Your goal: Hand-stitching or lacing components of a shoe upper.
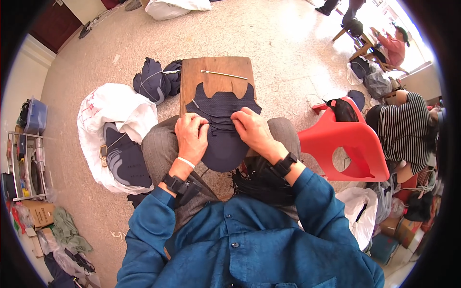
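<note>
A dark navy fabric shoe upper [224,151] lies spread between my knees, its two-pronged far end resting on a wooden stool [216,64]. Dark cord crosses its middle in several rows. My left hand [192,138] pinches the upper's left side near these rows, fingers curled. On the opposite side, my right hand [255,133] is also closed on it, thumb and fingers together. Whether the fingertips hold cord as well as fabric, I cannot tell. A thin metal hook tool [224,75] with a pale end lies across the far part of the stool top.
Left of my knee, a white sack [96,110] holds more dark uppers [126,161]; a tied bundle [152,82] lies beyond it. A red plastic chair [353,144] stands at right, beside a person in stripes [408,129]. Black cords [261,187] hang by my right thigh.
</note>
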{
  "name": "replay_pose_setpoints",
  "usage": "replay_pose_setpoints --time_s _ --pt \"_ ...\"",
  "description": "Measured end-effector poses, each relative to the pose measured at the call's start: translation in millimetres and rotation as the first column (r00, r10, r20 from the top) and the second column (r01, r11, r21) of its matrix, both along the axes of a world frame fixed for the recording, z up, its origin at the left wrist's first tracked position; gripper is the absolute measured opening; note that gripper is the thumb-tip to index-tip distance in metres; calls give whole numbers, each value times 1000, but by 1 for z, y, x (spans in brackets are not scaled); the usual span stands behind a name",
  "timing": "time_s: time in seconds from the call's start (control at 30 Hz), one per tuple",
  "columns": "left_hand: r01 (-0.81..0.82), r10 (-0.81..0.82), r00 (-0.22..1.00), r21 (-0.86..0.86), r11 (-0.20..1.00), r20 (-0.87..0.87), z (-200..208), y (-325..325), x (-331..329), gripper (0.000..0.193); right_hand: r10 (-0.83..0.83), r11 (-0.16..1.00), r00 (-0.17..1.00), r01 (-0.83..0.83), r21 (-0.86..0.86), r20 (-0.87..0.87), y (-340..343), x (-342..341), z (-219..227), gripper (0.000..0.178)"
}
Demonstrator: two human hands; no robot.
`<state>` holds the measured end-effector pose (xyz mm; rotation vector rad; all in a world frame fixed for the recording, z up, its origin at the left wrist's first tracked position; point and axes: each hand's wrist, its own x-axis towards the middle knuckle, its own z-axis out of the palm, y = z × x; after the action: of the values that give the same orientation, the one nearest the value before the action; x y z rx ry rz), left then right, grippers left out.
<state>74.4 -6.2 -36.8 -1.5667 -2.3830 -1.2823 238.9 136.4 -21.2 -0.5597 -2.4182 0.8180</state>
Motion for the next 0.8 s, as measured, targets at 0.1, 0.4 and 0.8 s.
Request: replay_pose_setpoints --time_s 0.1,0.4,0.8 --pt "43 -44 997 -6 999 -60 2 2 8 19 81 984 993 -94 153 86 6 -14 -3 4" --pt "57 -58 998 -58 997 -23 3 0 3 26 150 950 953 -212 228 263 22 -4 5 8" --pt "203 -206 977 -56 978 -57 15 21 -15 22 -118 986 991 124 -113 60 5 21 -3 25"
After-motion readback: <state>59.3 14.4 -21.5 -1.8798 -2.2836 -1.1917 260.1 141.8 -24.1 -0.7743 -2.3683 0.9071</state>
